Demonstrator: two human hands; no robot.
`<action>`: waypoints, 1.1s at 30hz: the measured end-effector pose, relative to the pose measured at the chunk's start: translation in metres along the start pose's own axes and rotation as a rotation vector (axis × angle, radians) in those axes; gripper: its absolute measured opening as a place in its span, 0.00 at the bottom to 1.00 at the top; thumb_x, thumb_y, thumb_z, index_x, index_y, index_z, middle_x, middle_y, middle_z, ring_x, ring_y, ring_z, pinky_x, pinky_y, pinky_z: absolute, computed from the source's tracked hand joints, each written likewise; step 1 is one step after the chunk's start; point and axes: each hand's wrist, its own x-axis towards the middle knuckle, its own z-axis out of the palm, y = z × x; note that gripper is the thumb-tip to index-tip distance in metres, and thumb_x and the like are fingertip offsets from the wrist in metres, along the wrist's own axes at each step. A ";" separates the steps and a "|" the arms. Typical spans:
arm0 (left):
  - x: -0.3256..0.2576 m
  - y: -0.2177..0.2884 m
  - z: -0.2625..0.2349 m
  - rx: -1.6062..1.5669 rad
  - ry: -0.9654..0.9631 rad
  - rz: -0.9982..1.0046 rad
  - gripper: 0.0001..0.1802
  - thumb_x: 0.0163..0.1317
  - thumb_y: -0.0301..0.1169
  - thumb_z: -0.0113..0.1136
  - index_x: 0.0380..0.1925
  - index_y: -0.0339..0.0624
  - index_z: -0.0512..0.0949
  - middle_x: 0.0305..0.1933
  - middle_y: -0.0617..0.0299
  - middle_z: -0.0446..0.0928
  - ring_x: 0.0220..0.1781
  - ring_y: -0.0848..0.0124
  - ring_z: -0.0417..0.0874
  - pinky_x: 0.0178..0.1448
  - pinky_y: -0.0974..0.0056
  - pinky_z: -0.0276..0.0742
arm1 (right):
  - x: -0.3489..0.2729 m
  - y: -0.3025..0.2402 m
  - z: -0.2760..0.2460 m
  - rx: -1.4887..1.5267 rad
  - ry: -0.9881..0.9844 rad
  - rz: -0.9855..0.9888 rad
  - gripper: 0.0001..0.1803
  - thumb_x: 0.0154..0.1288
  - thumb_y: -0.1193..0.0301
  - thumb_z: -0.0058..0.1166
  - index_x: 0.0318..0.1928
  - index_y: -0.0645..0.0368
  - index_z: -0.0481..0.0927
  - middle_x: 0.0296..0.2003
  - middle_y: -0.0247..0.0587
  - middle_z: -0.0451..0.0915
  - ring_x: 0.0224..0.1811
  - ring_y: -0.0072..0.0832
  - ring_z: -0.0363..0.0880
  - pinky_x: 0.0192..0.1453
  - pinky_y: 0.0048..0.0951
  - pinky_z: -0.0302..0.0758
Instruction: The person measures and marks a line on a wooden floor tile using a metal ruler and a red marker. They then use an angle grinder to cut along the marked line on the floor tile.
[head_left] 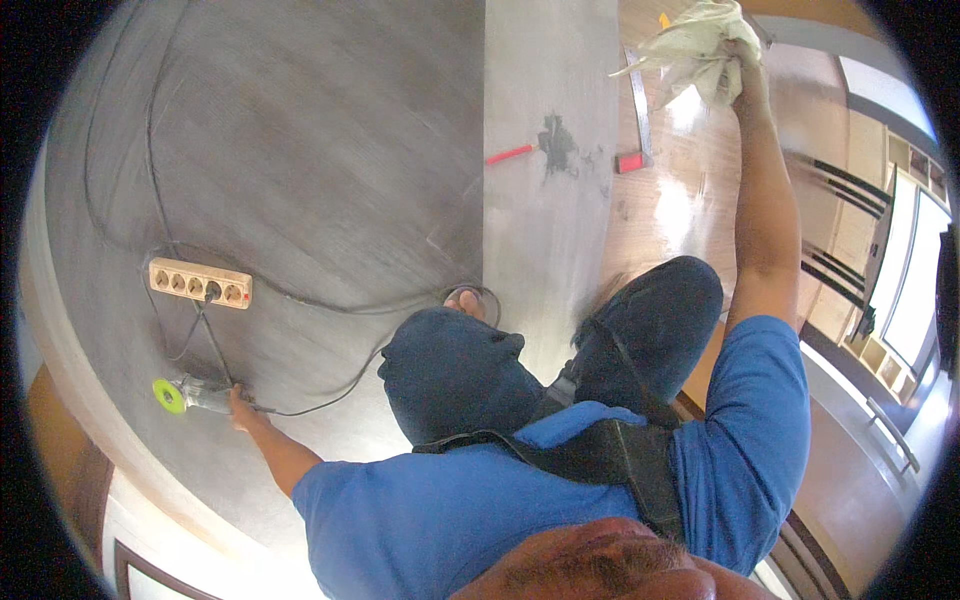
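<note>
Stretched out to the lower left, my left hand [241, 407] is closed at the rear end of a grey angle grinder [207, 396], where its cord comes out. The grinder has a bright yellow-green disc [169, 396] and lies on the dark grey surface. My right hand [742, 75] reaches to the far right and grips a crumpled whitish cloth [695, 45]. The cloth hangs over wood-look flooring, beside a try square [637, 115] with a metal blade and red handle. Part of my right fingers is hidden by the cloth.
A beige power strip [200, 283] with a plug in it lies left, and black cables [330, 308] run across the surface to my foot. A red stick-like marker [509, 155] lies near a dark smudge [556, 145] on a pale grey strip. Cabinets [850, 210] stand right.
</note>
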 end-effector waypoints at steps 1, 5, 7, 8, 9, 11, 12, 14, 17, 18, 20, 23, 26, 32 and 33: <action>0.003 0.004 -0.001 -0.042 0.011 0.010 0.23 0.52 0.28 0.79 0.47 0.32 0.83 0.49 0.52 0.84 0.44 0.61 0.86 0.39 0.59 0.88 | 0.001 0.008 -0.022 -0.004 0.036 0.006 0.28 0.70 0.62 0.63 0.65 0.64 0.76 0.56 0.42 0.81 0.55 0.34 0.83 0.57 0.33 0.82; -0.004 0.000 0.010 -0.077 0.067 0.023 0.28 0.51 0.32 0.81 0.49 0.29 0.81 0.51 0.50 0.83 0.46 0.58 0.86 0.40 0.57 0.91 | -0.021 0.054 -0.093 0.074 0.215 0.048 0.29 0.68 0.59 0.66 0.64 0.63 0.78 0.54 0.41 0.82 0.56 0.33 0.83 0.55 0.32 0.82; -0.007 -0.003 0.005 -0.053 0.106 0.038 0.30 0.51 0.34 0.82 0.50 0.28 0.81 0.51 0.50 0.83 0.46 0.56 0.86 0.41 0.56 0.91 | -0.039 0.070 -0.117 0.027 0.273 0.047 0.29 0.67 0.61 0.66 0.64 0.62 0.79 0.54 0.41 0.83 0.56 0.34 0.83 0.55 0.35 0.82; -0.004 -0.005 0.001 -0.056 0.122 0.053 0.31 0.50 0.36 0.83 0.51 0.28 0.81 0.52 0.50 0.83 0.47 0.56 0.86 0.41 0.56 0.91 | -0.046 0.077 -0.127 0.008 0.300 0.049 0.29 0.66 0.62 0.66 0.64 0.62 0.79 0.53 0.41 0.83 0.55 0.35 0.84 0.55 0.36 0.82; -0.002 -0.009 0.000 -0.056 0.131 0.063 0.33 0.50 0.37 0.84 0.51 0.28 0.81 0.52 0.50 0.83 0.47 0.56 0.86 0.42 0.56 0.90 | -0.049 0.080 -0.141 0.035 0.286 0.060 0.28 0.66 0.64 0.65 0.64 0.61 0.78 0.54 0.41 0.83 0.56 0.35 0.83 0.57 0.37 0.82; -0.012 -0.007 0.006 0.047 0.101 0.054 0.36 0.48 0.41 0.85 0.52 0.29 0.82 0.53 0.50 0.83 0.48 0.56 0.86 0.43 0.55 0.89 | -0.063 0.074 -0.182 0.068 0.277 0.079 0.28 0.65 0.68 0.62 0.65 0.60 0.78 0.55 0.41 0.82 0.57 0.36 0.83 0.60 0.39 0.83; -0.014 -0.004 0.004 0.093 0.100 0.059 0.38 0.47 0.42 0.86 0.53 0.29 0.82 0.53 0.50 0.83 0.49 0.56 0.86 0.43 0.54 0.88 | -0.068 0.076 -0.189 0.049 0.413 0.081 0.29 0.63 0.69 0.60 0.66 0.60 0.77 0.56 0.40 0.82 0.57 0.35 0.82 0.60 0.39 0.83; -0.021 -0.003 0.007 0.088 0.116 0.088 0.40 0.47 0.46 0.87 0.53 0.29 0.82 0.53 0.50 0.84 0.49 0.56 0.85 0.44 0.52 0.87 | -0.081 0.076 -0.208 0.150 0.406 0.046 0.30 0.64 0.70 0.59 0.67 0.58 0.77 0.56 0.39 0.82 0.55 0.35 0.83 0.58 0.39 0.83; -0.004 -0.009 -0.008 0.054 0.066 0.157 0.43 0.45 0.51 0.86 0.53 0.29 0.82 0.53 0.49 0.84 0.50 0.55 0.85 0.46 0.49 0.86 | -0.088 0.086 -0.236 0.184 0.434 0.005 0.28 0.65 0.70 0.61 0.66 0.56 0.78 0.55 0.40 0.83 0.54 0.35 0.84 0.56 0.39 0.84; 0.001 -0.014 -0.005 0.041 0.017 0.176 0.44 0.45 0.52 0.86 0.53 0.29 0.82 0.53 0.49 0.84 0.49 0.55 0.85 0.47 0.48 0.85 | -0.090 0.087 -0.257 0.208 0.469 -0.001 0.29 0.63 0.71 0.61 0.66 0.56 0.78 0.55 0.41 0.82 0.54 0.35 0.84 0.57 0.38 0.84; -0.029 -0.009 -0.001 0.167 0.025 0.136 0.48 0.44 0.56 0.85 0.55 0.28 0.81 0.52 0.47 0.85 0.50 0.52 0.85 0.51 0.46 0.84 | -0.101 0.091 -0.275 0.291 0.428 -0.057 0.31 0.62 0.73 0.59 0.68 0.58 0.77 0.57 0.44 0.82 0.56 0.37 0.83 0.58 0.41 0.83; -0.070 0.002 -0.020 0.282 0.208 0.057 0.53 0.43 0.60 0.83 0.59 0.28 0.79 0.55 0.44 0.83 0.55 0.50 0.84 0.58 0.46 0.82 | -0.118 0.111 -0.274 0.409 0.484 -0.010 0.30 0.62 0.75 0.55 0.66 0.61 0.76 0.56 0.46 0.82 0.57 0.42 0.83 0.60 0.44 0.83; -0.143 -0.002 0.005 0.337 0.511 0.114 0.57 0.46 0.63 0.81 0.64 0.29 0.75 0.62 0.40 0.79 0.63 0.48 0.81 0.65 0.46 0.78 | -0.134 0.130 -0.323 0.547 0.550 -0.015 0.28 0.62 0.74 0.52 0.64 0.65 0.75 0.56 0.50 0.81 0.58 0.47 0.82 0.62 0.47 0.83; -0.334 0.037 0.093 0.277 0.203 1.212 0.51 0.60 0.59 0.73 0.70 0.29 0.71 0.68 0.39 0.75 0.68 0.48 0.77 0.69 0.46 0.76 | -0.205 0.167 -0.399 0.772 0.417 -0.266 0.27 0.68 0.62 0.57 0.64 0.61 0.76 0.56 0.50 0.81 0.56 0.46 0.83 0.60 0.53 0.84; -0.396 0.060 0.108 0.285 0.009 1.304 0.46 0.64 0.55 0.71 0.69 0.28 0.72 0.65 0.39 0.77 0.64 0.50 0.80 0.67 0.48 0.77 | -0.217 0.175 -0.413 0.781 0.458 -0.265 0.28 0.70 0.59 0.57 0.64 0.60 0.76 0.56 0.49 0.81 0.56 0.46 0.82 0.60 0.52 0.84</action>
